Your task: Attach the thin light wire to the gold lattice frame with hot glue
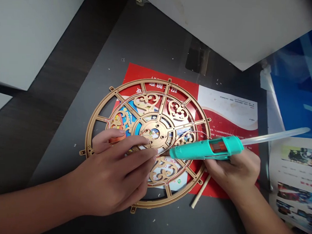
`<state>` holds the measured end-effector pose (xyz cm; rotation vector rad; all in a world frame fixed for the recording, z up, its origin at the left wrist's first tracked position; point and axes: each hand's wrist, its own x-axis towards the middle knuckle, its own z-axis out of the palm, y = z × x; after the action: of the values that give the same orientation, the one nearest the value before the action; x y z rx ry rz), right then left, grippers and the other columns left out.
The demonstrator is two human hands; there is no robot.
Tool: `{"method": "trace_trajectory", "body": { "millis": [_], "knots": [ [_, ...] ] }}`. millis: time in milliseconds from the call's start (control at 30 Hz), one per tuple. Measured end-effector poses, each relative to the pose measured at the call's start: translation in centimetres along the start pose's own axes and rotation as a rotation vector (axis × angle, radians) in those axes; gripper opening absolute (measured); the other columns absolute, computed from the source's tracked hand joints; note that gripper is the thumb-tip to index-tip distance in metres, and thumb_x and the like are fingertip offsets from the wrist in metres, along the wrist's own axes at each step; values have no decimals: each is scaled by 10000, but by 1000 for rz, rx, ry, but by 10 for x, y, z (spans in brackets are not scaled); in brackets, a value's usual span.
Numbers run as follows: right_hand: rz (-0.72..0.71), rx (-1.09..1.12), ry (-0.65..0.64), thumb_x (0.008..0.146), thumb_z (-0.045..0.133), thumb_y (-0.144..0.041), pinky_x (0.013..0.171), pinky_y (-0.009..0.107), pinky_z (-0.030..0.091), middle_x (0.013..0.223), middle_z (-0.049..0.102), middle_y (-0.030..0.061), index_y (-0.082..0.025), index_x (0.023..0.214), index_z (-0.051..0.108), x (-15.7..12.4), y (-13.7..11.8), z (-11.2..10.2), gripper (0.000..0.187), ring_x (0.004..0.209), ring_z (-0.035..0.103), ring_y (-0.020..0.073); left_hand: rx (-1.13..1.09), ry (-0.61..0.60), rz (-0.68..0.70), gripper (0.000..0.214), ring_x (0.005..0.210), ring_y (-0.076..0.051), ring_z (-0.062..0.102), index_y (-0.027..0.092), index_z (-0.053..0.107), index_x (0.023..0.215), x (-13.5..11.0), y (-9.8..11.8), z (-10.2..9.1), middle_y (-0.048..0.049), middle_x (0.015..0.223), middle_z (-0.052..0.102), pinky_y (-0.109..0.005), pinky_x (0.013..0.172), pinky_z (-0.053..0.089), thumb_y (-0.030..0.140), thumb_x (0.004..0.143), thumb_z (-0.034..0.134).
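Gold openwork wheel frame (157, 80) lay flat near the middle of your view, its spokes and scrollwork ringing a round hub. It rested on a red-and-white printed sheet (222, 130), which lay on a dark grey tabletop (93, 128). A thin wire (196, 132) ran along the inside of the frame's rim.

Your left hand (112, 177) came in from 9 o'clock and was not grasping anything. Its slightly curved fingers (133, 154) lay spread over the frame, with the fingertips at the lower edge of the hub. A small orange piece (117, 138) showed just below your uppermost finger, though you could not tell what it was.

Your right hand (233, 172) came in from 5 o'clock, clenched around a teal glue gun (206, 150). The gun's nozzle pointed toward 9 o'clock and ended just beside your left fingertips. A clear glue stick (274, 137) ran from the back of the gun toward 2 o'clock.

A wooden stick (200, 191) lay under your right hand, its free end toward 7 o'clock. Printed pages (295, 185) lay at 3 o'clock, a blue sheet (297, 88) at 2 o'clock, and a white board (227, 30) at 12 o'clock.
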<state>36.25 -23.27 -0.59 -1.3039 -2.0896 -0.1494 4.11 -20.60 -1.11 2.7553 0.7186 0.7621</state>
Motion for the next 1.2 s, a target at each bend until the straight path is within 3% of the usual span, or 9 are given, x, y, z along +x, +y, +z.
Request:
{"method": "trace_trajectory", "body": {
  "millis": [233, 433, 733, 1000, 1200],
  "knots": [
    [11, -8, 10, 828, 707, -12, 485, 310, 321, 562, 417, -118, -289, 803, 530, -3, 1, 0, 330, 483, 345, 119, 7, -9, -1, 248, 1306, -317, 713, 165, 782, 1237, 0, -1, 1, -31, 1292, 873, -558, 985, 449, 152, 1055, 614],
    [5, -11, 15, 835, 703, 9, 484, 318, 285, 588, 430, -114, -284, 810, 508, -3, 1, 0, 353, 504, 267, 117, 6, 13, -3, 230, 1269, -308, 735, 184, 787, 1206, 2, 0, 1, -15, 1250, 882, -574, 962, 432, 168, 1064, 606],
    [22, -12, 28, 852, 716, -2, 506, 297, 301, 598, 400, -115, -282, 791, 445, -5, 2, 2, 394, 520, 303, 109, 11, -5, -3, 249, 1315, -320, 718, 182, 771, 1249, -2, -1, 3, -28, 1285, 868, -557, 991, 471, 174, 1046, 627],
    [20, -24, 14, 856, 707, 5, 474, 320, 257, 581, 403, -114, -286, 813, 533, -5, 2, 1, 341, 501, 257, 119, 6, 4, 4, 259, 1304, -336, 725, 178, 784, 1248, -1, 0, 3, -35, 1291, 878, -571, 967, 461, 166, 1050, 617],
    [42, 1, 15, 862, 696, 2, 472, 312, 268, 581, 356, -109, -290, 766, 461, -2, 0, 1, 387, 508, 262, 120, 24, 16, -5, 253, 1266, -321, 736, 197, 786, 1226, 0, -1, 1, -26, 1257, 883, -559, 971, 457, 171, 1039, 617]
  ]
}}
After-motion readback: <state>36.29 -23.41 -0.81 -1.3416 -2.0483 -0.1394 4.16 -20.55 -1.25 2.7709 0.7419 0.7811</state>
